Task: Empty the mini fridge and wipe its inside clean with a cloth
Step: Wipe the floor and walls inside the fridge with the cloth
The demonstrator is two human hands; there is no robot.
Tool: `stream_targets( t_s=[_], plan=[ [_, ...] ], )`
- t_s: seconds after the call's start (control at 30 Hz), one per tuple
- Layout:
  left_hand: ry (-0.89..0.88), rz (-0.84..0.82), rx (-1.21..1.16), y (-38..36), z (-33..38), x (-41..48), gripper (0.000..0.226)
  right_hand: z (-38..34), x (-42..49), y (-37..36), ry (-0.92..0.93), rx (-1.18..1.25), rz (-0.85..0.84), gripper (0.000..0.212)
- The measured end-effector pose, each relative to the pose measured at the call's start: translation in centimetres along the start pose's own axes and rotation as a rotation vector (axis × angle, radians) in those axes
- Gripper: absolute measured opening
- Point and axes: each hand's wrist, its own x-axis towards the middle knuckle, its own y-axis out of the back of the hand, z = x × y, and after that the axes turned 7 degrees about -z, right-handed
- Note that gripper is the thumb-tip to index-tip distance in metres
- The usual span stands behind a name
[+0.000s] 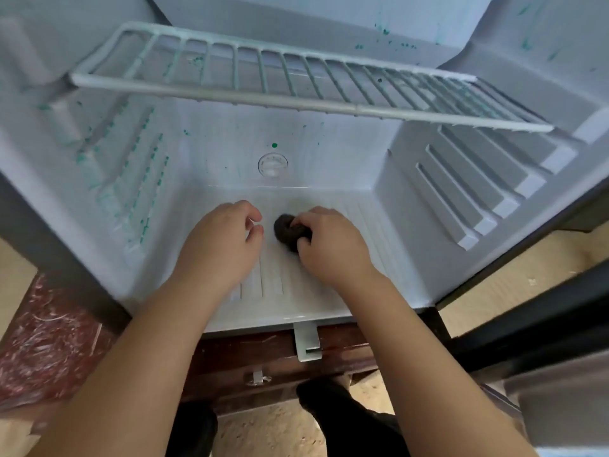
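Right grip (333, 245) clasps a dark wadded cloth (288, 230) against the mini fridge (329, 301) floor; left grip (220, 239) rests beside it, fingers (253, 215) curled, holding nothing; wire shelf (263, 94) above.

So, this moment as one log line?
phase: wiping | right hand: grips dark cloth on fridge floor | left hand: curled, empty, beside it | green specks: left wall
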Motion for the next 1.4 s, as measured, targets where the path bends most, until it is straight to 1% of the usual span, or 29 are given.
stream_targets(
  t_s=[0.13,0.23,0.33,0.37,0.4,0.47,0.5,0.53,0.57,0.6,0.63,0.7,0.73,0.8,0.83,0.9,0.93,1.0,1.03,1.07,1.13,1.17,1.2,1.23,1.27,1.3,1.33,1.37,1.4],
  plan=[
    [0.01,-0.036,-0.004,0.1,-0.1,-0.7,0.025,-1.2,-6.5,0.3,0.001,-0.065,-0.028,0.034],
    [0.003,-0.072,-0.03,0.2,0.2,-1.4,0.025,-1.8,-10.3,0.6,0.041,-0.06,-0.041,0.035],
    [-0.009,-0.097,-0.055,0.6,0.2,-2.1,0.025,-1.5,-13.5,1.0,0.074,0.009,-0.197,0.044],
    [-0.011,-0.099,-0.055,0.7,0.1,-2.3,0.025,-1.3,-14.4,1.3,0.059,0.028,-0.221,0.045],
    [-0.013,-0.101,-0.054,0.9,-0.1,-2.4,0.024,-1.0,-14.9,1.7,0.051,0.063,-0.155,0.045],
    [-0.015,-0.102,-0.05,1.1,-0.3,-2.6,0.023,-0.7,-15.5,2.3,0.063,0.132,0.064,0.039],
    [-0.016,-0.105,-0.044,1.2,-0.4,-2.7,0.023,-1.0,-15.6,2.5,0.084,0.12,0.066,0.037],
    [-0.016,-0.114,-0.034,1.4,-0.5,-2.8,0.023,-1.4,-15.7,2.3,0.104,0.069,-0.035,0.037],
    [-0.017,-0.127,-0.025,1.5,-0.6,-3.0,0.023,-2.0,-15.9,1.9,0.11,0.001,-0.195,0.038],
    [-0.016,-0.143,-0.021,1.6,-0.6,-3.1,0.024,-2.3,-16.2,1.7,0.096,-0.028,-0.281,0.038],
    [-0.016,-0.153,-0.016,1.7,-0.6,-3.1,0.024,-2.4,-16.3,1.5,0.069,-0.016,-0.233,0.038],
    [-0.015,-0.138,-0.009,2.0,-0.7,-2.9,0.024,-2.0,-16.2,1.7,0.046,0.109,-0.021,0.037],
    [-0.011,-0.129,-0.015,2.1,-0.8,-2.9,0.024,-2.4,-16.0,1.6,0.066,0.096,-0.054,0.037],
    [-0.016,-0.136,-0.031,1.9,-0.7,-3.1,0.024,-2.9,-16.4,0.9,0.061,-0.013,-0.235,0.039],
    [-0.022,-0.145,-0.033,1.9,-0.6,-3.1,0.024,-2.9,-16.5,0.6,0.053,-0.009,-0.178,0.04],
    [-0.029,-0.157,-0.013,1.9,-0.6,-3.0,0.024,-2.5,-16.2,0.8,0.027,0.153,0.026,0.041],
    [-0.027,-0.156,-0.009,1.9,-0.7,-3.0,0.024,-2.4,-15.9,0.7,0.034,0.157,0.017,0.041],
    [-0.028,-0.157,-0.028,1.8,-0.7,-3.1,0.023,-2.2,-15.5,-0.1,0.034,0.018,-0.174,0.041],
    [-0.03,-0.158,-0.035,1.8,-0.6,-3.1,0.022,-2.2,-15.5,-0.5,0.018,0.023,-0.172,0.041],
    [-0.031,-0.161,-0.03,1.9,-0.7,-3.0,0.023,-2.1,-15.4,-0.6,0.007,0.084,-0.044,0.042],
    [-0.024,-0.164,-0.012,1.9,-0.9,-3.0,0.024,-2.0,-15.1,0.2,-0.006,0.238,0.344,0.042],
    [-0.025,-0.164,-0.011,1.9,-0.9,-2.9,0.025,-1.7,-14.8,0.4,-0.009,0.26,0.489,0.044],
    [-0.028,-0.161,-0.014,1.9,-1.0,-2.8,0.025,-1.4,-14.3,0.5,-0.028,0.246,0.551,0.047],
    [-0.031,-0.159,-0.017,1.9,-1.0,-2.8,0.025,-1.0,-13.5,0.3,-0.036,0.199,0.535,0.049],
    [-0.033,-0.163,-0.018,1.9,-1.0,-2.7,0.025,-0.6,-12.6,-0.2,-0.04,0.106,0.445,0.05],
    [-0.034,-0.172,-0.016,1.8,-1.0,-2.7,0.024,-0.2,-11.7,-1.1,-0.058,0.013,0.301,0.049],
    [-0.034,-0.183,-0.012,1.8,-1.0,-2.8,0.024,0.0,-11.1,-2.0,-0.076,-0.023,0.152,0.048],
    [-0.035,-0.192,-0.006,1.7,-1.0,-2.8,0.023,0.1,-10.6,-2.7,-0.088,0.007,0.059,0.047],
    [-0.037,-0.196,-0.001,1.6,-1.1,-2.8,0.023,0.3,-10.1,-3.2,-0.085,0.068,0.043,0.044]
  ],
)
